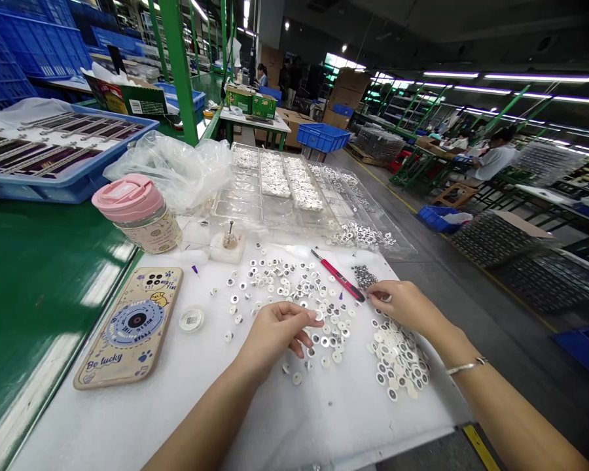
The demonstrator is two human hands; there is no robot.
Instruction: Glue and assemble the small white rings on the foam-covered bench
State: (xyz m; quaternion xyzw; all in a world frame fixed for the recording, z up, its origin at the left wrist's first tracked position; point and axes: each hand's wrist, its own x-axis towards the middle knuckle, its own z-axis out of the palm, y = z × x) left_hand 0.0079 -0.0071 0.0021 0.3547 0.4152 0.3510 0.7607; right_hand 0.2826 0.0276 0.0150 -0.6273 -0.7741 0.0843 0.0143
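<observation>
Head cam from where I'm sitting: left hand (pixel 275 330) rests on the white foam mat (pixel 186 405) with its fingers curled down, fingertips pinching what looks like one of the small white discs (pixel 294 288) scattered across the middle, though I can't tell for sure it's actually gripped. Right hand (pixel 405 304) sits further right, fingers loosely bent and touching a disc just beside the red-handled knife (pixel 338 275), with a heap of discs (pixel 397 360) right under its wrist. Off to the left there's a phone (pixel 130 330) and a pink-lidded cup (pixel 140 212), clear trays (pixel 285 183) on the far side.
</observation>
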